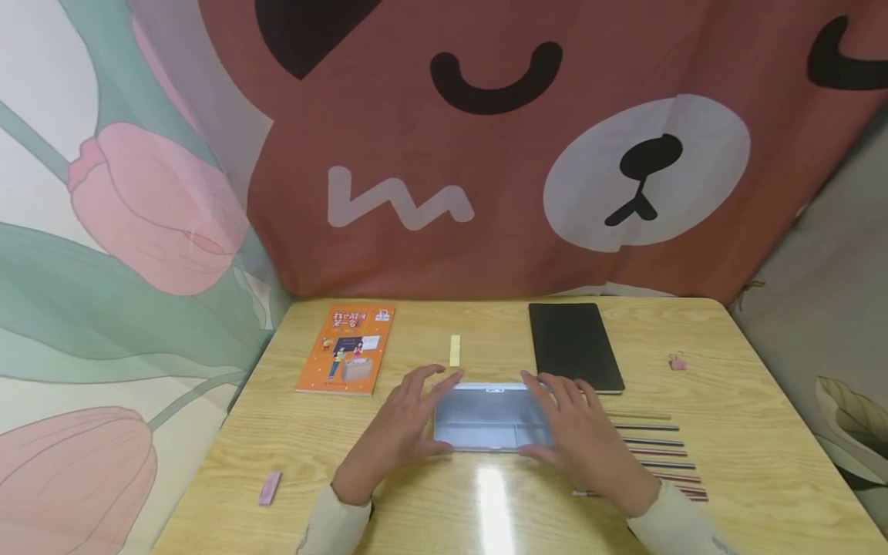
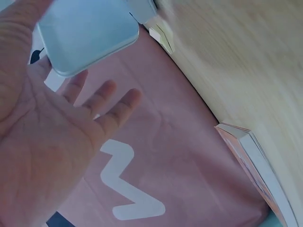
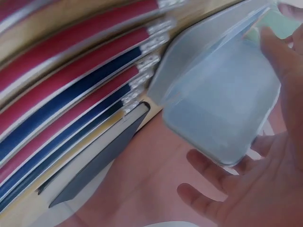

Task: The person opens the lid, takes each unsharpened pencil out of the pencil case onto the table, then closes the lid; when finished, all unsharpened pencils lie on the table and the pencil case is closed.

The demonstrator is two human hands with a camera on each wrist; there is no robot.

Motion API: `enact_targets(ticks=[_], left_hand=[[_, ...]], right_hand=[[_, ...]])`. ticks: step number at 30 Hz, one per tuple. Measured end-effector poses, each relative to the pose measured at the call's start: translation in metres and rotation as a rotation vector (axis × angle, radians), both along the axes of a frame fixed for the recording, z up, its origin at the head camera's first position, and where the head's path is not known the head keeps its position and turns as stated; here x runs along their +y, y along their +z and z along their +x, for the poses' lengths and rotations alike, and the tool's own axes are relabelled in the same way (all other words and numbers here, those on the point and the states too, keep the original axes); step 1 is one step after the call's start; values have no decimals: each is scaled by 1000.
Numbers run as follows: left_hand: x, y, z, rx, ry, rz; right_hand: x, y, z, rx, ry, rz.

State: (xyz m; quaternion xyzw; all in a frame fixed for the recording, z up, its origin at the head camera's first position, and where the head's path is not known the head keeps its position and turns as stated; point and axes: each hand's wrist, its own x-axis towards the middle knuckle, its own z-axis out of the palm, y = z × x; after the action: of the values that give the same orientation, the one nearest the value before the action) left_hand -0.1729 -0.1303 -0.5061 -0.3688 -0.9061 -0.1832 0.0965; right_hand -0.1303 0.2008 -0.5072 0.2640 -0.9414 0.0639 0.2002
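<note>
A pale blue-grey pencil case [image 1: 479,415] lies between my two hands on the wooden table, its lid raised and a divided tray visible. My left hand [image 1: 398,432] holds its left end, thumb at the near edge and index finger at the far edge. My right hand [image 1: 579,439] grips the right end the same way. In the left wrist view, the other fingers of the left hand [image 2: 57,123] spread away behind the case [image 2: 90,35]. The right wrist view shows the lid and base of the case [image 3: 222,94] at an angle, beside the right hand [image 3: 265,175].
Several pencils [image 1: 662,453] lie in a row right of the right hand. Behind them is a black notebook [image 1: 576,343]; a pink binder clip [image 1: 677,361] sits farther right. A yellow strip [image 1: 455,350], an orange book [image 1: 347,351] and a purple eraser [image 1: 270,489] lie elsewhere.
</note>
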Motion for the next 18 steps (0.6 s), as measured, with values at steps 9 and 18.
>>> enact_targets(ticks=[9, 18], left_hand=[[4, 9, 7, -153, -79, -45], [16, 8, 15, -178, -82, -187]], right_hand=[[-11, 6, 13, -105, -42, 52], [-15, 5, 12, -63, -7, 104]])
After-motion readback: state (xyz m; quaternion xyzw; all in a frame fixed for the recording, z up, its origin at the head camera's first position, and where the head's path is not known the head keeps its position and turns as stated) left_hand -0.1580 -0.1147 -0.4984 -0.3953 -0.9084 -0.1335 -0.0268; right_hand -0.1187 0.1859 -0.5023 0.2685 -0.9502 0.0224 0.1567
